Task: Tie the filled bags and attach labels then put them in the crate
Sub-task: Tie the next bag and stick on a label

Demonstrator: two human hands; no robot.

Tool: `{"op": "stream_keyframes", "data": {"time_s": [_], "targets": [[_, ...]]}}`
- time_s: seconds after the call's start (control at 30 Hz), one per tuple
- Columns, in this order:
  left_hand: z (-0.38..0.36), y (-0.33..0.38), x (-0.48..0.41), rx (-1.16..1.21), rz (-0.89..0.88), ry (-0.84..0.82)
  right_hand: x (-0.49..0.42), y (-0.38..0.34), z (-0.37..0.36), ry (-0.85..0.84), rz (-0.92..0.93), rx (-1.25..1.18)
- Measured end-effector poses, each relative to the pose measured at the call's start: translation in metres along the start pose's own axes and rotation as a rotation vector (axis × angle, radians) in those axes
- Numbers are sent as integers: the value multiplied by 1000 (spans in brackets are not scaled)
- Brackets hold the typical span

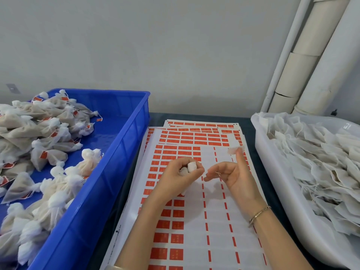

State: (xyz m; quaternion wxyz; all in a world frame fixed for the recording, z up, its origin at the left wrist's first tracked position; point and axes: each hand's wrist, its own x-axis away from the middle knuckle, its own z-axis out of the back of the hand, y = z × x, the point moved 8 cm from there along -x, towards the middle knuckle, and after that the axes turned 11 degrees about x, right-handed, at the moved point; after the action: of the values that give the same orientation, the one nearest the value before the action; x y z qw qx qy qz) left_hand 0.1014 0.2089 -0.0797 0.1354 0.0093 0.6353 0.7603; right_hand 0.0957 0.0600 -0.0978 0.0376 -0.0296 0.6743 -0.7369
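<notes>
One blue plastic crate (124,152) at nine o'clock holds dozens of tied white mesh bags (54,156), too heaped to count. One white plastic tub (268,172) at three holds many untied white bags (321,162); at least four red-label paper sheets (194,221) overlap at six.
</notes>
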Motion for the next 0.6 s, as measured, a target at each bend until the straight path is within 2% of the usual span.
{"op": "stream_keyframes", "data": {"time_s": [0.17, 0.3, 0.4, 0.6], "targets": [[-1, 3, 0, 1, -70, 1, -1, 0, 1, -2, 3, 80], [1, 4, 0, 61, -87, -4, 1, -6, 15, 206, 42, 190], [-5, 5, 2, 85, -87, -74, 5, -6, 25, 332, 57, 268], [-8, 7, 3, 69, -108, -102, 7, -7, 13, 271, 120, 337]]}}
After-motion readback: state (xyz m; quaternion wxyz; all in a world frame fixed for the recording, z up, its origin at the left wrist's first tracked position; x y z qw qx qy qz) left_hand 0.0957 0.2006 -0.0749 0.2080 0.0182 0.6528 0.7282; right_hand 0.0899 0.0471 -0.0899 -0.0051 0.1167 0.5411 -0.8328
